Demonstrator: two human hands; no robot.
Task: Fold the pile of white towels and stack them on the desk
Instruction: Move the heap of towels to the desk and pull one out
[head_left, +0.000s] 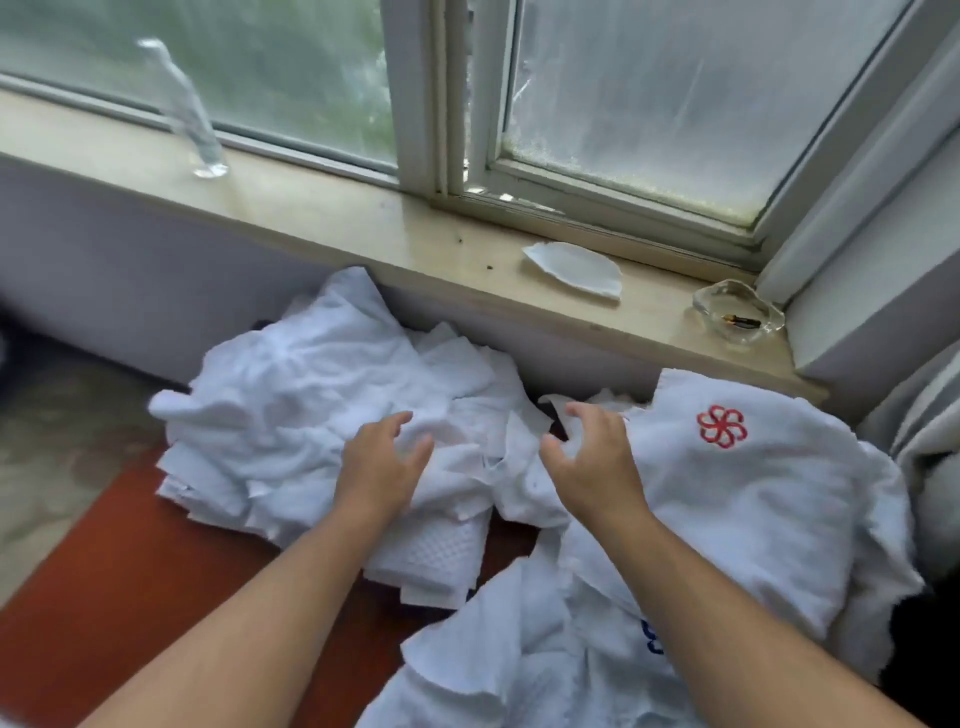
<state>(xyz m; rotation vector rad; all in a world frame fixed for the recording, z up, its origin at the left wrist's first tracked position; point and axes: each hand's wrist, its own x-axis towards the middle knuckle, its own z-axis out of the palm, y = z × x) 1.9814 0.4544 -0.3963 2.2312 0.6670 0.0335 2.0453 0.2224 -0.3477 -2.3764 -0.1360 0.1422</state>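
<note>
A heap of crumpled white towels (322, 395) covers the far half of the reddish-brown desk (130, 571). A thicker white towel with a red flower emblem (722, 425) lies at the right, and another with a blue mark (519, 649) spills toward me. My left hand (382, 467) hovers over the middle of the heap, fingers spread and slightly curled, holding nothing. Over the edge of the emblem towel is my right hand (587, 457), its fingers loosely bent and nothing gripped in it. Both forearms reach in from below.
A beige window sill (363, 228) runs behind the desk under a frosted window. On it stand a clear plastic bottle (192, 119), a white dish (574, 270) and a glass ashtray (737, 312). A grey curtain (924, 431) hangs at the right. Patterned floor (47, 441) lies left.
</note>
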